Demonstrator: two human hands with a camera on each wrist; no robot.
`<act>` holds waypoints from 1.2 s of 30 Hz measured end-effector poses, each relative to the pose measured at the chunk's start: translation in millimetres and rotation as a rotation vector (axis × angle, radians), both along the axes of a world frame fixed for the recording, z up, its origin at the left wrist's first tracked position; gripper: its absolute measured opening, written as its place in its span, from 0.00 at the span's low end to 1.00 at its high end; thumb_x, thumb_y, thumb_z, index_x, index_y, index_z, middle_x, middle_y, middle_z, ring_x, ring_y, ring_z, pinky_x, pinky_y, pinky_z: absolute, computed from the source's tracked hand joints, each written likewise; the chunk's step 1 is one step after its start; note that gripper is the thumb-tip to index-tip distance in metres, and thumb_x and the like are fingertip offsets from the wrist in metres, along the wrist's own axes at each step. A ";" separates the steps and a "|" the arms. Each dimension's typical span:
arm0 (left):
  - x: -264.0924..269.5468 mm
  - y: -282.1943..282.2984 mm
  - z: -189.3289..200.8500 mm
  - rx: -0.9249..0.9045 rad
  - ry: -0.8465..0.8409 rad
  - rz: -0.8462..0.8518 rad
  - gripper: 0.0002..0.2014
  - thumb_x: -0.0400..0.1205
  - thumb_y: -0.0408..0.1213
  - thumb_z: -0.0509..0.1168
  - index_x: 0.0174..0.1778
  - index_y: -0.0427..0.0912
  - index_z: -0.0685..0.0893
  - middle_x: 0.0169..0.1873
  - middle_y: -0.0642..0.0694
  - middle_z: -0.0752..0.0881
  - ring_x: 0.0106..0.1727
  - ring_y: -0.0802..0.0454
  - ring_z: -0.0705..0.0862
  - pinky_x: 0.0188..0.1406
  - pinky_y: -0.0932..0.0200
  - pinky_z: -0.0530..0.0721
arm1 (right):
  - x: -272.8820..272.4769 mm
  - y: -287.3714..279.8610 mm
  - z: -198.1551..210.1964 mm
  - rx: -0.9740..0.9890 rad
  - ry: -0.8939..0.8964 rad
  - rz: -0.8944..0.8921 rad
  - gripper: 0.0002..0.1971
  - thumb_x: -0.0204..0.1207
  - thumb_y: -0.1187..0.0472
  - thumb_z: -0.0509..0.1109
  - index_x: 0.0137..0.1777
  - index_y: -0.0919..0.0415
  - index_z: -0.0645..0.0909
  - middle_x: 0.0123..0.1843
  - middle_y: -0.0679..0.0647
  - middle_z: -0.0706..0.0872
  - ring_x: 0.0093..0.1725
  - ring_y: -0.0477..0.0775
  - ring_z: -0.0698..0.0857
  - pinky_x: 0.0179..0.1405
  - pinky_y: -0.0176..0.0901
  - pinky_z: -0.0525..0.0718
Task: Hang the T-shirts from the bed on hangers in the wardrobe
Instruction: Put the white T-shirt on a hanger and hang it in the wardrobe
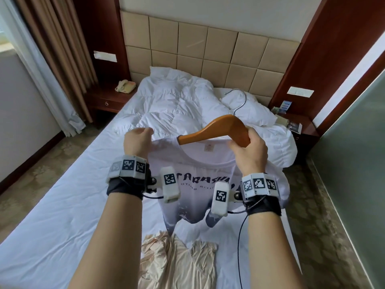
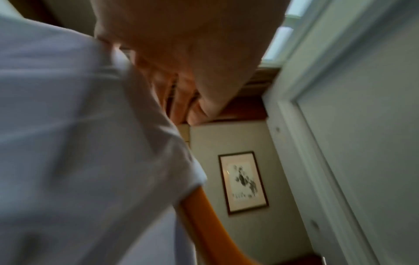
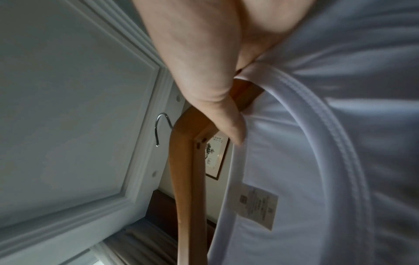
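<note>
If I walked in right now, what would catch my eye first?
A wooden hanger held up over the bed, its left arm slipped into the neck of a white printed T-shirt. The left hand grips the shirt's shoulder; the right hand holds hanger and collar. A beige garment lies below.

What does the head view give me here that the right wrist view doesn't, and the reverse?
Only the head view shows the left hand gripping the white T-shirt by its shoulder, the beige garment on the bed, and the shirt's print. Only the right wrist view shows the care label inside the collar. Both show the right hand holding the wooden hanger at the neckline.
</note>
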State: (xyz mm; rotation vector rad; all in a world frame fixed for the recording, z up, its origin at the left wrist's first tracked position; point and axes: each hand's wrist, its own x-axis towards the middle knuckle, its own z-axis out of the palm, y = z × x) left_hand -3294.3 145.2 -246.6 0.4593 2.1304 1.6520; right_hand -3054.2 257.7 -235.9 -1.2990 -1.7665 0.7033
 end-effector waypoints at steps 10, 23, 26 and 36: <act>35.6 20.6 10.5 -0.032 0.406 -0.678 0.29 0.75 0.70 0.62 0.47 0.44 0.85 0.36 0.52 0.89 0.40 0.52 0.87 0.45 0.51 0.84 | -40.5 -32.4 -1.3 -0.011 -0.167 0.173 0.22 0.68 0.55 0.81 0.63 0.43 0.84 0.50 0.45 0.91 0.51 0.54 0.87 0.54 0.51 0.85; 23.9 22.8 5.0 0.012 0.525 -0.277 0.40 0.69 0.82 0.56 0.35 0.42 0.83 0.29 0.46 0.88 0.36 0.51 0.86 0.59 0.35 0.81 | -16.2 -21.5 -16.6 -0.121 -0.358 0.202 0.26 0.87 0.37 0.52 0.54 0.54 0.85 0.46 0.55 0.88 0.57 0.64 0.83 0.65 0.57 0.76; 27.8 23.8 5.9 0.036 0.500 -0.279 0.39 0.68 0.81 0.58 0.34 0.42 0.83 0.28 0.47 0.88 0.36 0.52 0.86 0.62 0.34 0.79 | -15.9 -22.3 -8.2 -0.223 -0.332 0.100 0.27 0.89 0.40 0.48 0.65 0.53 0.85 0.63 0.60 0.87 0.67 0.67 0.78 0.72 0.54 0.68; 19.0 22.3 13.2 0.128 0.403 -0.253 0.37 0.69 0.81 0.61 0.33 0.44 0.82 0.24 0.53 0.87 0.34 0.52 0.87 0.57 0.32 0.82 | -9.7 -6.1 -34.2 -0.011 -0.153 -0.258 0.26 0.86 0.41 0.55 0.45 0.59 0.87 0.48 0.56 0.90 0.56 0.62 0.83 0.66 0.63 0.73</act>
